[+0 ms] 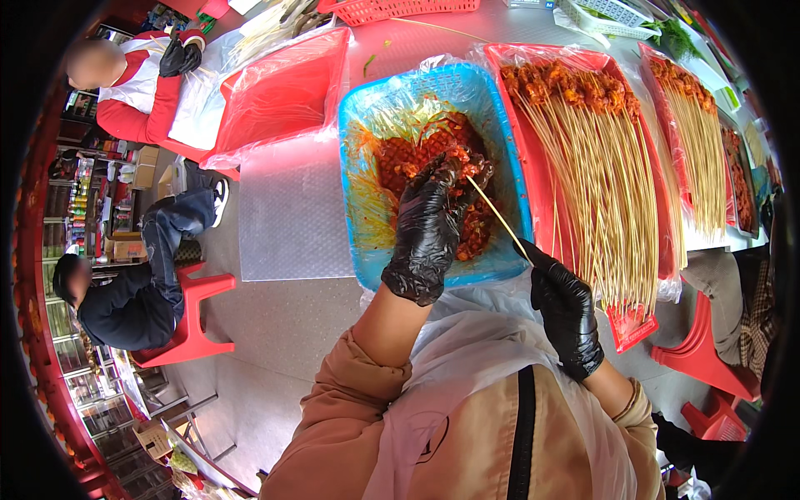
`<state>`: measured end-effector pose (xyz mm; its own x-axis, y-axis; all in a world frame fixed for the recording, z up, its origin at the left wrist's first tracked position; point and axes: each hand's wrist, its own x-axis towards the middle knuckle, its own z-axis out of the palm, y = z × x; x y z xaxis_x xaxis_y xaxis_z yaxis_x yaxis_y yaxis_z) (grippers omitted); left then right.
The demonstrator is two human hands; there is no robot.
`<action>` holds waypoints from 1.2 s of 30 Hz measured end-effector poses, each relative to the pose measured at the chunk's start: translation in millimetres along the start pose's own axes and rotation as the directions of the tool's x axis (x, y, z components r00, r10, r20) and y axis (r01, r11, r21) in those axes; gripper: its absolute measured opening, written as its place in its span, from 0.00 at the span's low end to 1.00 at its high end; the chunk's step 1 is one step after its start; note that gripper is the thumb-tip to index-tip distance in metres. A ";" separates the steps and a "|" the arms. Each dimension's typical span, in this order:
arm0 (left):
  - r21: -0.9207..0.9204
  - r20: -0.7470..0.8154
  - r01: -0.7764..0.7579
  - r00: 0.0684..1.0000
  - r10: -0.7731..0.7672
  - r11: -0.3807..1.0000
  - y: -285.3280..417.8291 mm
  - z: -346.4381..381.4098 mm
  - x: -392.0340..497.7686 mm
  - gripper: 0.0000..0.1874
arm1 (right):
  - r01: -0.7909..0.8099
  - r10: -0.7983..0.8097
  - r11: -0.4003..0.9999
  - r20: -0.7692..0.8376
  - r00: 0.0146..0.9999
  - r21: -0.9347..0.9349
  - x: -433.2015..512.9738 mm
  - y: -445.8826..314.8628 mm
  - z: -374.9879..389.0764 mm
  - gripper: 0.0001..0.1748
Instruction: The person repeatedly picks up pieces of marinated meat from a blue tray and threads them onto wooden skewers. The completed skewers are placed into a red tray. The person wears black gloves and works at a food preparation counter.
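My left hand [431, 228], in a black glove, holds pieces of red-sauced meat [464, 164] over a blue plastic basket [351, 206]. The basket is lined with clear plastic film and has more marinated meat [400, 153] in it. In my right hand [565, 309], also gloved in black, is the lower part of a bamboo skewer [497, 215]. The skewer's upper end meets the meat at my left fingers; its tip is hidden there. Right of the basket, a red tray [531, 169] holds a pile of meat skewers [600, 187], their handles reaching past the near edge.
Left of the basket stands a red plastic-lined tray [281, 100]. Another tray of skewers [694, 144] lies farther right. A red basket [400, 7] is at the back. One gloved person [140, 94] works at the far left; another person [137, 300] sits on a red stool [200, 312].
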<state>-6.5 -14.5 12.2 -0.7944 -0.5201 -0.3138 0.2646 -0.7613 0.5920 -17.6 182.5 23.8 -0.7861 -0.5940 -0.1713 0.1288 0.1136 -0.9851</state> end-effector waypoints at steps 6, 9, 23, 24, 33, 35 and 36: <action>0.058 0.101 -0.091 0.991 0.085 0.994 -2.5 3.8 -1.0 0.12 | -0.061 0.063 0.986 -0.006 0.998 0.158 1.3 0.9 1.0 0.22; -0.058 0.088 -0.037 0.995 0.042 0.998 -1.4 14.5 -4.5 0.11 | -0.197 0.208 0.891 0.018 0.978 0.410 2.3 0.4 -0.4 0.22; -0.086 0.128 -0.119 0.983 0.130 0.989 -11.6 12.8 -8.7 0.13 | 0.226 -0.245 0.890 0.004 0.970 -0.397 3.7 4.0 0.5 0.25; -0.081 0.116 -0.118 0.985 0.127 0.990 -12.0 14.3 -9.4 0.13 | 0.209 -0.227 0.892 0.001 0.974 -0.400 3.2 3.3 0.8 0.26; 0.289 0.086 -0.264 0.965 0.249 0.920 -19.5 8.3 -4.8 0.15 | 0.150 -0.156 0.960 -0.009 0.988 -0.236 3.4 3.4 -0.4 0.26; 0.363 0.065 -0.257 0.966 0.250 0.896 -20.4 5.4 -4.8 0.15 | 0.239 -0.273 0.848 -0.002 0.962 -0.473 5.4 2.0 -1.0 0.28; 0.388 0.049 -0.240 0.969 0.241 0.890 -17.2 8.6 -7.5 0.14 | 0.251 -0.305 0.769 0.007 0.952 -0.588 5.9 -7.7 0.3 0.27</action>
<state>-9.8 5.9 10.8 -0.7331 -0.6685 -0.1254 0.2140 -0.4017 0.8904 -23.1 177.8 30.3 -0.7833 -0.6062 0.1377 -0.4538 0.4062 -0.7932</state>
